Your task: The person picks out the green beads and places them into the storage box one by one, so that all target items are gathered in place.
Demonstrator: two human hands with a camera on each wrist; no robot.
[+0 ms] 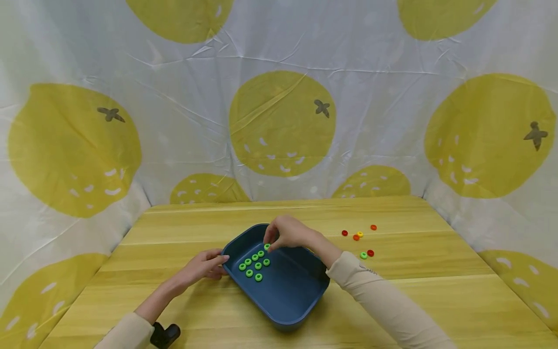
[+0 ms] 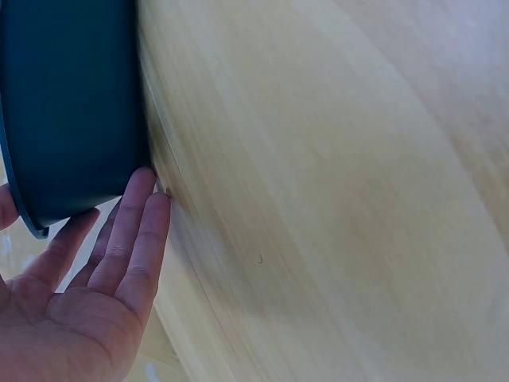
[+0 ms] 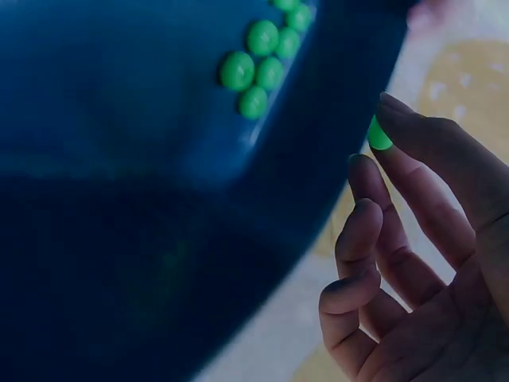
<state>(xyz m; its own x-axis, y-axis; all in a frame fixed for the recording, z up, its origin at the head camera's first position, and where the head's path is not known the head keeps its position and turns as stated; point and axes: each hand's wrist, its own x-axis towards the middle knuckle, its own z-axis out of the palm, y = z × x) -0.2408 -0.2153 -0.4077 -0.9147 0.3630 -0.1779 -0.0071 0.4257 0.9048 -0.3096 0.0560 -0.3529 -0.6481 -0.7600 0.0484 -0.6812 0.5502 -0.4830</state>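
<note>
A dark blue rectangular tub (image 1: 283,295) with rounded corners sits at an angle on the table. My left hand (image 1: 202,265) holds its left corner, thumb at the rim; in the left wrist view the fingers (image 2: 143,239) lie along the outer wall (image 2: 71,103). Over the tub's far part, my right hand (image 1: 289,232) pinches a small green ring (image 3: 379,135) between thumb and index finger, the other fingers loosely bent. Below it, several green rings (image 1: 258,265) lie in rows on the tub floor, near the left wall.
Right of the tub, loose rings lie on the wooden table (image 1: 418,252): a dark red one (image 1: 345,233), a yellow one (image 1: 360,234), an orange one (image 1: 373,227), and a green one (image 1: 364,255) beside a red one (image 1: 370,253). A lemon-patterned curtain (image 1: 283,48) hangs behind.
</note>
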